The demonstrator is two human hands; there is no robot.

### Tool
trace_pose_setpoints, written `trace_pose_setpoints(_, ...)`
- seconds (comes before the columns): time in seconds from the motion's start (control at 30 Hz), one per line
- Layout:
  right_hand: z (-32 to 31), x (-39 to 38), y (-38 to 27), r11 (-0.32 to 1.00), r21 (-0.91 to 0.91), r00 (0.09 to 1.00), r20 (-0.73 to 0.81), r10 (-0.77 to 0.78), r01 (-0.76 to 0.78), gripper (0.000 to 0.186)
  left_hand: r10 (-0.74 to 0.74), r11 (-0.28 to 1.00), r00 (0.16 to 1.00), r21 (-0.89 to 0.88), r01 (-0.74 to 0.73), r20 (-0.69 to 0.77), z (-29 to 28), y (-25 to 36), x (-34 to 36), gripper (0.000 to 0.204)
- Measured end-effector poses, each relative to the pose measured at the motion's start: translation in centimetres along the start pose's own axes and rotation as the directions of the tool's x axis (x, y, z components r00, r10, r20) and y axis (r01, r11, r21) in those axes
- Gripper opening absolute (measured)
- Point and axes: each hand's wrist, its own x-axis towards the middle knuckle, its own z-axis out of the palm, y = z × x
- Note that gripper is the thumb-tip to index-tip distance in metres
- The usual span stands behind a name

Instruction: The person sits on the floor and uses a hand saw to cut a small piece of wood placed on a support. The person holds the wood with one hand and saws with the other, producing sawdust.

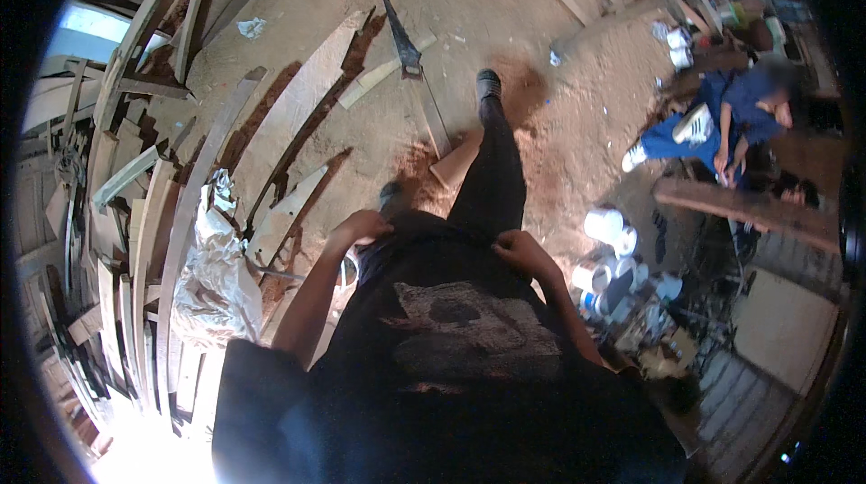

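Observation:
Both of my hands are down at the waist, at the hem of my black T-shirt (460, 304). My left hand (363, 227) is closed on the cloth at the left side. On the other side, my right hand (526, 252) has its fingers curled on the edge of the cloth. A handsaw (402, 44) with a dark blade lies on the ground ahead of my feet, across a light wood strip (368, 84). Close to it, a narrow board (433, 121) reaches back toward my legs.
Long boards (307, 92) and stacked planks (149, 240) fill the left, with a crumpled plastic sheet (216, 276) among them. At right, a person in blue (722, 128) sits behind a wooden beam (744, 211). White buckets (603, 225) and clutter stand nearer me.

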Motion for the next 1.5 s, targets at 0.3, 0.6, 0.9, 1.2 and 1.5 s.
trace_pose_setpoints(0.3, -13.7, 22.5, 8.0, 0.819, -0.171, 0.742, 0.552, -0.381, 0.548, 0.027, -0.304, 0.830, 0.942, -0.525, 0.188, -0.145, -0.6, 5.2, 5.5, 0.035)
trace_pose_setpoints(0.6, -12.0, 51.7, 13.5, 0.893, -0.189, 0.427, 0.904, -0.004, 0.408, 0.021, -0.361, 0.695, 0.908, -0.711, 0.110, -0.213, -8.4, 5.6, 25.7, 0.030)
trace_pose_setpoints(0.9, 6.7, 84.8, 22.9, 0.797, -0.557, 0.944, -0.066, -0.323, 0.234, 0.048, -0.006, 1.000, 0.817, 0.019, 0.022, -0.577, -12.5, -3.0, 47.7, 0.027)
trace_pose_setpoints(1.2, 8.1, 89.4, 26.2, 0.654, -0.692, 0.899, -0.018, -0.439, 0.305, 0.055, -0.030, 0.995, 0.715, -0.090, -0.046, -0.699, -8.6, 0.5, 42.3, 0.046)
trace_pose_setpoints(1.5, -4.7, 88.6, 17.5, 0.550, -0.692, 0.738, -0.037, -0.674, 0.468, 0.021, -0.199, 0.967, 0.829, 0.032, 0.253, -0.523, -4.3, 3.1, 44.3, 0.041)
